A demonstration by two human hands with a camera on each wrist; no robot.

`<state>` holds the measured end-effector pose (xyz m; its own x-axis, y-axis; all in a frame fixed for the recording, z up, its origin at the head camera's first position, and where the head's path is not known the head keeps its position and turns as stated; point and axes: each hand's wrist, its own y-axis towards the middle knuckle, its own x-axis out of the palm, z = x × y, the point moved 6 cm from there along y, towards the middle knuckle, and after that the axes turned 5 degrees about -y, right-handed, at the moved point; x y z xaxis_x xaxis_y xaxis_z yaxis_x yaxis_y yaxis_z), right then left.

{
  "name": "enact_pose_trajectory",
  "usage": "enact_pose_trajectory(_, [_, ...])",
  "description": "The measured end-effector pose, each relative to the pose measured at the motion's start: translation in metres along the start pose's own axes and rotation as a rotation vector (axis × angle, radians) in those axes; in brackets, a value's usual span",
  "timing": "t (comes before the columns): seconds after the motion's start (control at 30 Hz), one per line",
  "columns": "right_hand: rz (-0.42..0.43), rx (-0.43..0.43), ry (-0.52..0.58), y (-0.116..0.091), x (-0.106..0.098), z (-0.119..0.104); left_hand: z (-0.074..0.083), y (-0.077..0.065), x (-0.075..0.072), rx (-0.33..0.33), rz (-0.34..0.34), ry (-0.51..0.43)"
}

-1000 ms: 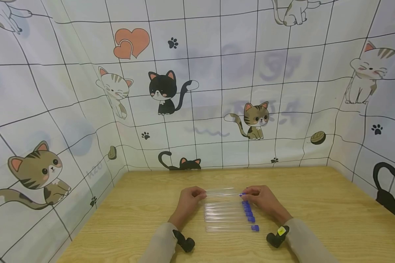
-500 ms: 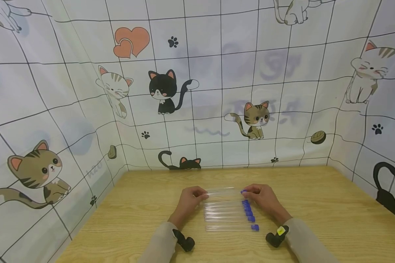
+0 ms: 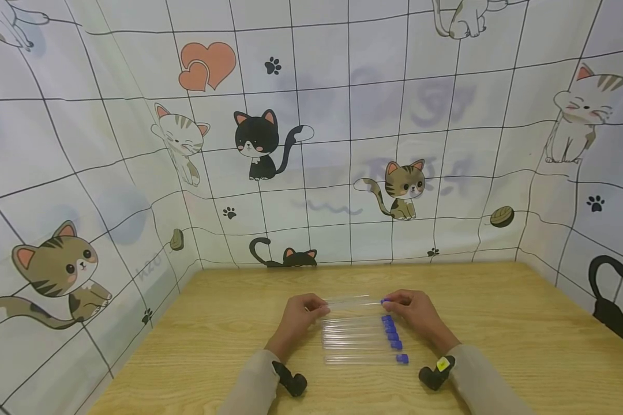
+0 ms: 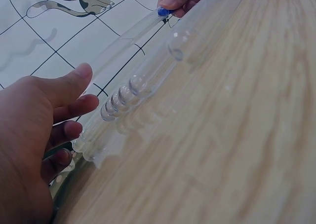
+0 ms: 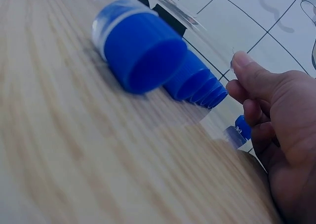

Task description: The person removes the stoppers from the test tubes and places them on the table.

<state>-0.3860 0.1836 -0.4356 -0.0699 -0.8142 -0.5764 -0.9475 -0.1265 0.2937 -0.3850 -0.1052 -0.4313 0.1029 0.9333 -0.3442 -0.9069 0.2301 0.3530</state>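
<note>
In the head view a clear test tube (image 3: 354,305) lies crosswise between my two hands at the far end of a row. My left hand (image 3: 302,311) pinches its rounded left end between thumb and fingers. The thumb and forefinger of my right hand (image 3: 416,308) pinch its other end, where a blue cap (image 4: 164,11) shows at the fingertips. Several similar capped tubes (image 3: 353,335) lie side by side just nearer me, blue caps (image 5: 185,78) to the right. One more tube (image 3: 360,360) lies nearest, set a little apart from that row.
The tubes lie on a wood-grain table (image 3: 228,351). A white grid-patterned cloth with cartoon cats (image 3: 332,144) hangs at the back and both sides. Dark camera mounts sit on both wrists, the left mount (image 3: 293,383) close over the table.
My right fingers have risen slightly with the tube's capped end, and the left hand has shifted slightly right. The rows of tubes nearer me lie as before.
</note>
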Motion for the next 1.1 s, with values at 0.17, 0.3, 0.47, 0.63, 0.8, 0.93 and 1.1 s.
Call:
enact_pose_trajectory(0.17, [-0.001, -0.002, 0.006, 0.0000, -0.0001, -0.0005, -0.0011, 0.0005, 0.0004, -0.007, 0.006, 0.002])
enact_pose_trajectory(0.3, [-0.004, 0.003, -0.002, 0.0004, 0.0012, 0.0007, -0.0029, 0.0007, 0.0005, -0.015, 0.006, 0.016])
enact_pose_trajectory(0.47, [-0.005, -0.005, -0.020, 0.0001, 0.0019, 0.0008, -0.0061, 0.0012, 0.0014, -0.019, -0.009, 0.003])
enact_pose_trajectory(0.63, [-0.007, -0.014, -0.024, 0.0002, 0.0025, -0.0001, -0.0087, 0.0023, 0.0011, -0.044, 0.003, 0.010])
enact_pose_trajectory(0.8, [-0.015, -0.008, -0.009, 0.0004, 0.0034, 0.0009, -0.0098, 0.0030, 0.0001, -0.070, 0.031, 0.015])
enact_pose_trajectory(0.93, [-0.002, -0.006, 0.006, 0.0002, 0.0019, 0.0006, -0.0088, 0.0027, -0.0013, -0.061, 0.058, 0.022])
enact_pose_trajectory(1.1, [0.016, -0.007, -0.004, 0.0000, 0.0017, -0.0005, -0.0084, 0.0030, -0.0024, -0.048, 0.068, 0.037])
